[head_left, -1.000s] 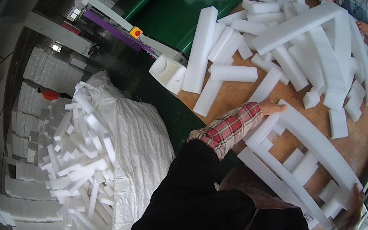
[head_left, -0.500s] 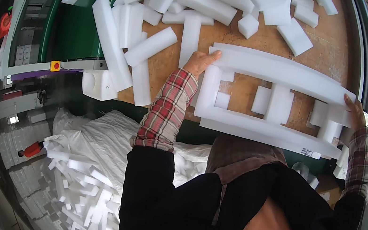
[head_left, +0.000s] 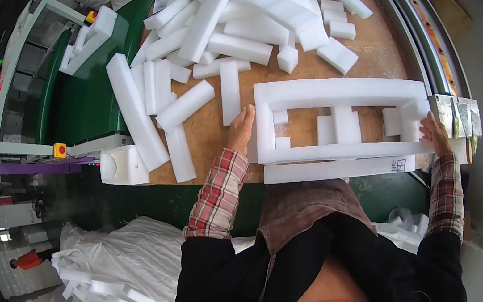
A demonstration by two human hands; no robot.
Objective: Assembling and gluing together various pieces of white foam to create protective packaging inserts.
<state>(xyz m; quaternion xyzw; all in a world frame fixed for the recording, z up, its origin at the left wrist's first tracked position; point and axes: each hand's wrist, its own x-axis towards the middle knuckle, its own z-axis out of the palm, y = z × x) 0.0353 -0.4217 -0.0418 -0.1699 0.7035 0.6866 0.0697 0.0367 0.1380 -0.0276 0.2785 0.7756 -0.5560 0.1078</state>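
Note:
A white foam frame [head_left: 323,149], a long rectangle with a crosspiece [head_left: 344,126] in its middle, lies on the brown tabletop in front of me. My left hand [head_left: 241,129] is upright beside the frame's left end, its fingers stretched out and the palm turned toward the foam. At the right end my right hand [head_left: 436,134] rests with extended fingers against the frame's outer side. Along the near side runs a foam strip [head_left: 339,168] with dark marks near its right end. Small foam blocks [head_left: 391,121] show inside the frame's openings.
Loose white foam blocks [head_left: 247,49] are heaped over the far part of the wooden tabletop [head_left: 381,53]. A green conveyor belt [head_left: 91,91] stands at the left, a metal rail [head_left: 417,40] at the right. Below left is a white sack [head_left: 132,253] near foam offcuts; a person [head_left: 28,260] is beyond.
My left hand has let go of the frame's far left corner and come down beside its end. My right hand has shifted along the right end. The view has tilted, showing more beyond the table.

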